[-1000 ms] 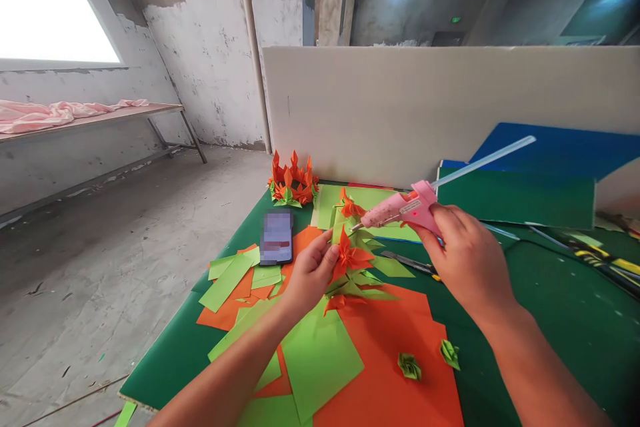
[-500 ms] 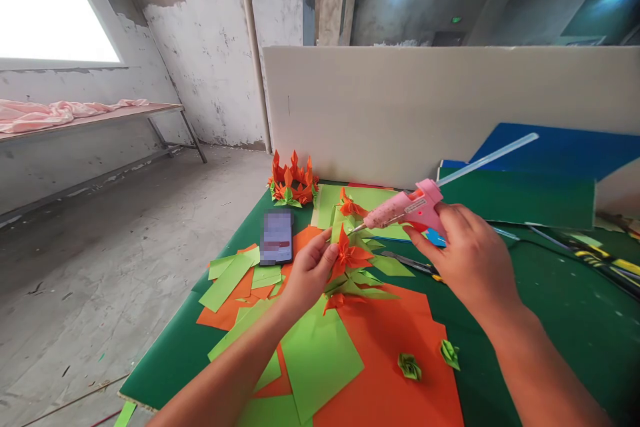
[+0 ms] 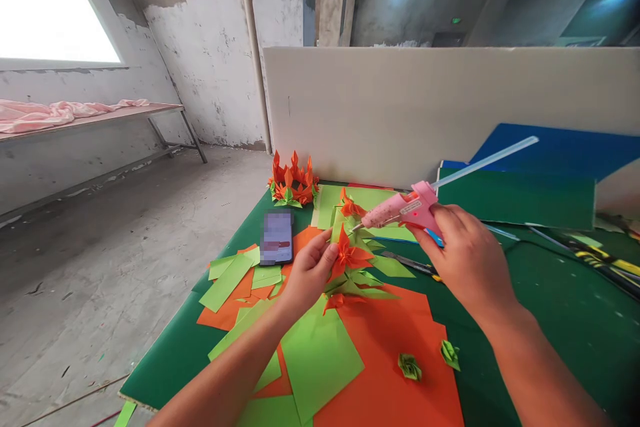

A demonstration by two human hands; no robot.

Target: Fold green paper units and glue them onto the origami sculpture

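My left hand (image 3: 313,268) pinches a green paper strip that carries folded orange paper flowers (image 3: 349,255) and pointed green leaves (image 3: 393,267). My right hand (image 3: 467,257) is wrapped round the handle of a pink hot glue gun (image 3: 400,208). A long clear glue stick (image 3: 487,160) juts from the gun's back. The gun's metal nozzle points down left at the green strip, just above the nearest flower; whether it touches the paper I cannot tell. Below on an orange sheet (image 3: 400,387) lie two small folded green paper pieces, one a rosette (image 3: 410,367), the other (image 3: 450,355) by the sheet's edge.
A folded orange and green paper crown (image 3: 293,180) stands at the table's back left corner, with a phone (image 3: 277,237) in front. Green paper pieces (image 3: 320,353) are strewn over the green table (image 3: 560,320). A utility knife (image 3: 410,263) lies beyond the leaves. A pale board (image 3: 375,107) rises behind.
The glue gun and my right hand have shifted slightly left and down along the green strip. My left hand and the flowers have stayed in place.
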